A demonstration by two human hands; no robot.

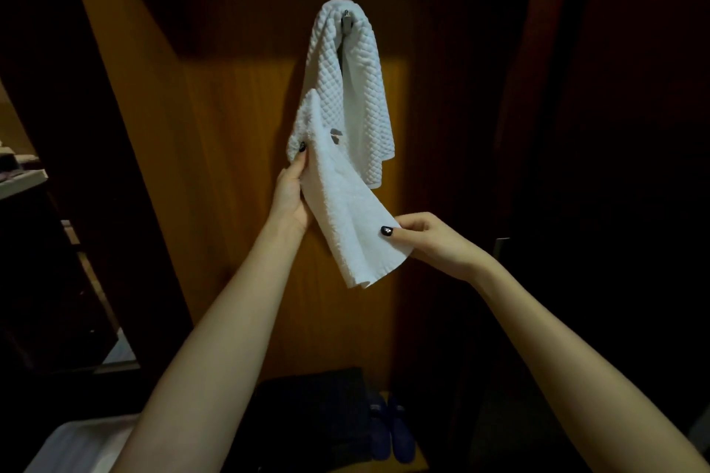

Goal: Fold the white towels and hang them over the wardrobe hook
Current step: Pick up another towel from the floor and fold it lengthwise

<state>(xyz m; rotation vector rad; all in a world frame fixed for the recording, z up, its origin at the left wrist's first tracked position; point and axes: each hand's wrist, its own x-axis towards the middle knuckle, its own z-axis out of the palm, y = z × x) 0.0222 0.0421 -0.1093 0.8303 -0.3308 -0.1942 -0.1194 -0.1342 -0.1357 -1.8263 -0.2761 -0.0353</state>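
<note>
1. Upper centre of the frame, I see a white waffle-weave towel (361,96) draped over the small metal hook (347,21) on the orange wooden wardrobe panel (230,127).
2. A folded white terry towel (345,211) sits mid-frame, overlapping the hung one's lower end.
3. The left hand (292,196) grips its upper left edge, thumb in front.
4. The right hand (426,238) pinches its lower right edge.

A first towel (359,88) is being carried over the hook (347,21) on the wardrobe panel (238,127). A second towel (345,211) is being held before and below it, overlapping its lower left, the left edge being gripped by the left hand (290,192) and the lower right being pinched by the right hand (426,238); slippers (392,430) are being kept far beneath
</note>
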